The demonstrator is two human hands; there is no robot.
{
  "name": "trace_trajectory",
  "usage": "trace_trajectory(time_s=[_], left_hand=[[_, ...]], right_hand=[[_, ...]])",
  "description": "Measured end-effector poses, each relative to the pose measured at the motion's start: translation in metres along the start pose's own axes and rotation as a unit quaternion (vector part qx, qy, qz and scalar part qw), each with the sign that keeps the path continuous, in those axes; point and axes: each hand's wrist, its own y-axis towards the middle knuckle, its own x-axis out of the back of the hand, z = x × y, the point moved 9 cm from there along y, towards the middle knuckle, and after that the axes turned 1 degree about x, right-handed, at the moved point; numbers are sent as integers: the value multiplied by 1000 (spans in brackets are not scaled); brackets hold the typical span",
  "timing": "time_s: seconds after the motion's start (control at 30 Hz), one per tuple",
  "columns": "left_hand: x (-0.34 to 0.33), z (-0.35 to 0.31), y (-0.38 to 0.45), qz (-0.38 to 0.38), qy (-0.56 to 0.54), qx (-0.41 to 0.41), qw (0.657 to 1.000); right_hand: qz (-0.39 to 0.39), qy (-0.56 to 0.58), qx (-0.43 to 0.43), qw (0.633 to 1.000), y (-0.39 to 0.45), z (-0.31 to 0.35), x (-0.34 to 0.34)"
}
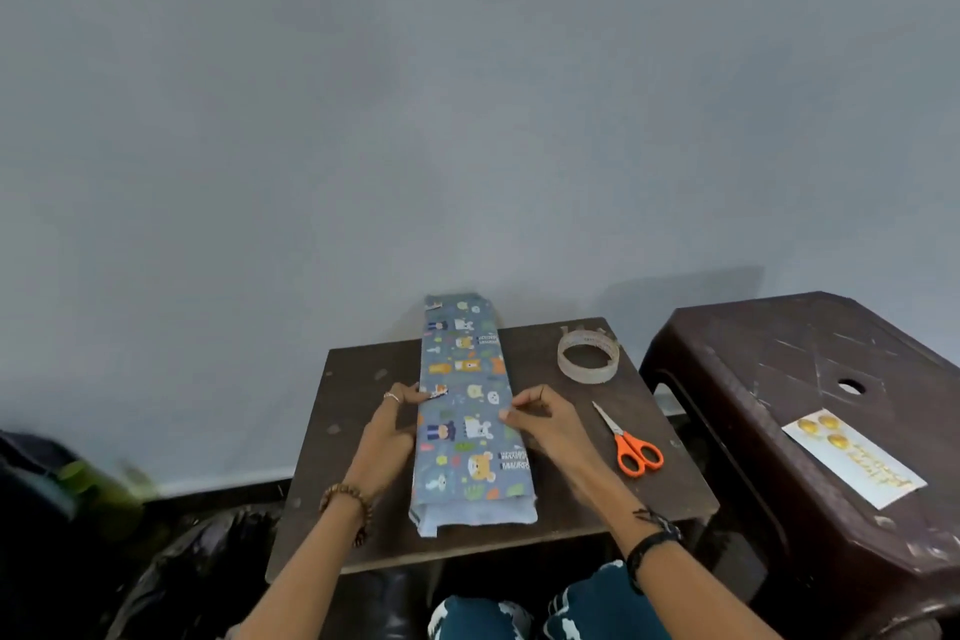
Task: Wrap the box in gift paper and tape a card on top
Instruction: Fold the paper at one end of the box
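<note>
A long blue gift paper (pixel 467 411) printed with cartoon animals lies folded lengthwise around the box on the small brown table (pixel 571 483); the box itself is hidden. The paper's open ends stick out at the far edge and the near edge. My left hand (pixel 387 437) touches the paper's left side, fingertips pinching a small flap. My right hand (pixel 545 418) rests on the right side with fingers curled, pinching the paper's edge. A white card (pixel 852 463) with gold decoration lies on the dark plastic stool (pixel 779 379) to the right.
A roll of clear tape (pixel 588 357) sits at the table's far right corner. Orange-handled scissors (pixel 631 444) lie on the right part of the table. A grey wall stands right behind the table. A green bottle (pixel 98 489) and dark bags lie on the floor at left.
</note>
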Motion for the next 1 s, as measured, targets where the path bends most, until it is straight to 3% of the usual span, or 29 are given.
trace_trajectory(time_s=[0.1,0.23,0.33,0.4,0.47,0.57,0.73,0.87,1.0], left_hand=[[-6,23,-9,-10,-88,28,996],[-4,34,-20,-71,-162,99,979],[-17,31,-30,-21,-85,92,992],[-16,23,-36,-23,10,44,999],[-13,13,-40,-35,120,-15,992],[-17,5,-51,7,226,-57,972],[-19,10,-80,126,259,-88,954],[23,6,-81,-7,146,-99,984],[18,12,-81,52,167,-96,980]], right_hand=[[3,-78,11,997,-2,-17,-1],[-22,-73,33,997,-7,-22,-2],[-59,-116,58,990,-13,-20,3],[-73,-153,79,982,-18,-18,3],[-74,-190,112,972,-22,-13,1],[-58,-222,156,961,-31,-8,0],[-6,-256,166,952,-45,-9,1],[40,-315,197,928,-52,-4,3],[91,-347,179,916,-57,-10,-1]])
